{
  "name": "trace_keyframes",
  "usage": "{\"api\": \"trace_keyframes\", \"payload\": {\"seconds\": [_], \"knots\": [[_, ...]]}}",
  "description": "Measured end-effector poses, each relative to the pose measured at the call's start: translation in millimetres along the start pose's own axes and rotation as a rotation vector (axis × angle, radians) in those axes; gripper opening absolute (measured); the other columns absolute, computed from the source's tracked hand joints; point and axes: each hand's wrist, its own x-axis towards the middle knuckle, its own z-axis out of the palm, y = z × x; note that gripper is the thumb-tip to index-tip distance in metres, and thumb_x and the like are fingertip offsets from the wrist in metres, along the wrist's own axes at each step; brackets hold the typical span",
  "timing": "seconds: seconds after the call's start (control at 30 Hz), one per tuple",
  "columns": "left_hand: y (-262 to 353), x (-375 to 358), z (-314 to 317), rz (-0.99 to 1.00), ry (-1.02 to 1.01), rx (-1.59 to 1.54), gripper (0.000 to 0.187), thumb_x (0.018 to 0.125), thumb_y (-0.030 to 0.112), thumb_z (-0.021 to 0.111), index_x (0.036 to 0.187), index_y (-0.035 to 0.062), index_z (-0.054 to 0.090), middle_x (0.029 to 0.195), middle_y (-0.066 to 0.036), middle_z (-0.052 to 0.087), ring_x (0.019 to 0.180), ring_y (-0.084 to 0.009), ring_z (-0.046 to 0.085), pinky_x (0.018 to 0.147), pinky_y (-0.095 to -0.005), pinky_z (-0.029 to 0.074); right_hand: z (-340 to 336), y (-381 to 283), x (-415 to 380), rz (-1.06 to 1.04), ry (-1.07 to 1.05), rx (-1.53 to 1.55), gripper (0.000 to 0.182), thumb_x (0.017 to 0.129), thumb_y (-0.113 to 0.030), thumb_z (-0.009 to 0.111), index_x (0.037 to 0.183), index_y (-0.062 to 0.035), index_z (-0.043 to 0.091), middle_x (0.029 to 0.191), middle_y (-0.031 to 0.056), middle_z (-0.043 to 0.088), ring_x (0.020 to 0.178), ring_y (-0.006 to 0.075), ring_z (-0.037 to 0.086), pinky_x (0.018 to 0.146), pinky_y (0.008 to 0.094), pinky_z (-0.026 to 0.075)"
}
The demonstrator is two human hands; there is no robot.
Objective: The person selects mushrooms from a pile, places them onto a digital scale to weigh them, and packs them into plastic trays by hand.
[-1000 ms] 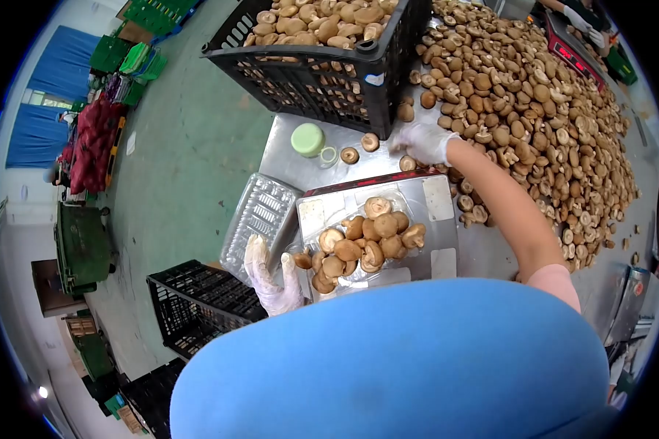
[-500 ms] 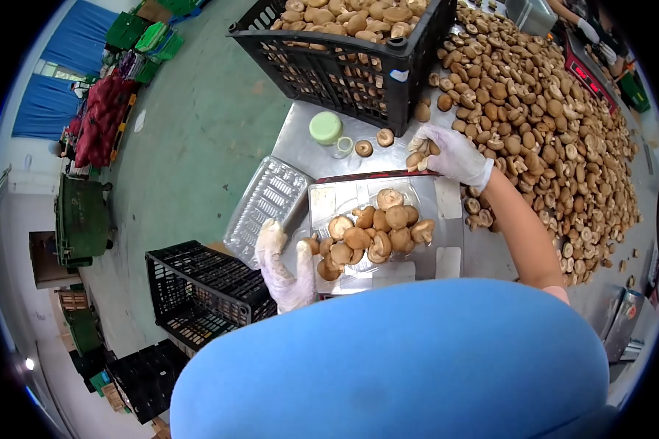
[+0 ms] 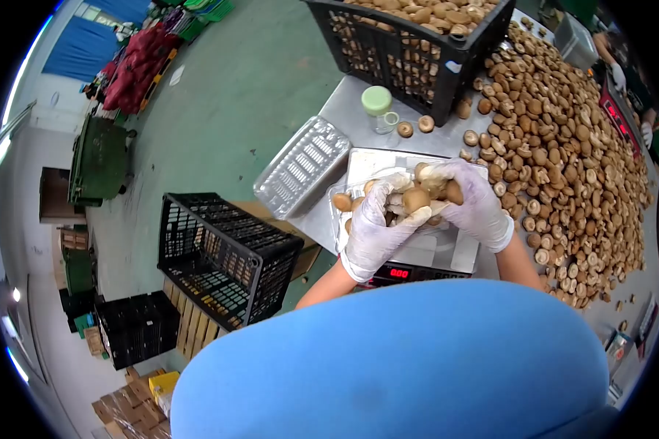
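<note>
Both hands wear thin white gloves and meet over a weighing scale (image 3: 458,252) with a red lit display. My left hand (image 3: 377,230) curls around brown shiitake mushrooms (image 3: 416,199) from the left. From the right, my right hand (image 3: 476,205) closes on more of them, its fingers bent over the caps. Under the hands is a clear plastic tray (image 3: 337,228) of mushrooms, mostly hidden by the gloves. A few caps show at its left end. Left of the scale lies a stack of clear trays (image 3: 302,167).
A large mushroom pile (image 3: 564,161) covers the table's right side. A full black crate (image 3: 417,66) stands at the back, near a green-lidded jar (image 3: 378,106). Another black crate (image 3: 223,256) sits lower left. A co-worker's gloved hand (image 3: 619,77) shows far right.
My right hand has come from the pile's edge to the tray with mushrooms. My left hand has moved from the tray's left side onto the mushrooms. The view has shifted.
</note>
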Motion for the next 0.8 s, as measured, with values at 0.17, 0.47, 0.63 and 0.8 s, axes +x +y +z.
{"api": "trace_keyframes", "payload": {"seconds": [0.17, 0.47, 0.63, 0.8], "knots": [[8, -13, -18, 0.357, 0.116, 0.457, 0.058, 0.079, 0.005, 0.083, 0.128, 0.0023, 0.051, 0.121, -0.011, 0.06, 0.105, -0.0178, 0.062, 0.089, -0.0323, 0.053, 2, 5, -4, 0.258, 0.054, 0.115, 0.036, 0.088, 0.001, 0.061, 0.124, -0.0014, 0.059, 0.115, 0.0076, 0.065, 0.109, 0.0169, 0.06, 0.1, 0.0299, 0.046], [-30, -36, -73, 0.324, 0.409, 0.435, 0.053, 0.08, -0.002, 0.078, 0.126, 0.0015, 0.052, 0.117, -0.008, 0.06, 0.103, -0.0146, 0.06, 0.092, -0.0296, 0.05, 45, 17, 10, -0.02, 0.04, -0.155, 0.045, 0.086, -0.016, 0.072, 0.129, -0.0038, 0.061, 0.118, 0.0151, 0.067, 0.108, 0.0283, 0.066, 0.093, 0.0357, 0.052], [-27, -52, -95, 0.253, 0.523, 0.652, 0.051, 0.078, 0.006, 0.083, 0.123, 0.0013, 0.06, 0.111, -0.006, 0.065, 0.094, -0.0144, 0.063, 0.085, -0.0288, 0.051, 87, 11, 26, -0.186, -0.046, -0.341, 0.049, 0.082, -0.015, 0.071, 0.129, -0.008, 0.061, 0.125, 0.0138, 0.065, 0.113, 0.0301, 0.064, 0.097, 0.0386, 0.052], [-49, -52, -92, 0.334, 0.464, 0.628, 0.051, 0.077, 0.005, 0.084, 0.122, 0.0019, 0.062, 0.114, -0.01, 0.067, 0.099, -0.0193, 0.066, 0.088, -0.0316, 0.053, 120, 13, 42, -0.21, -0.127, -0.715, 0.048, 0.087, -0.024, 0.067, 0.133, -0.0114, 0.058, 0.129, 0.0113, 0.061, 0.126, 0.0295, 0.055, 0.108, 0.047, 0.04]]}}
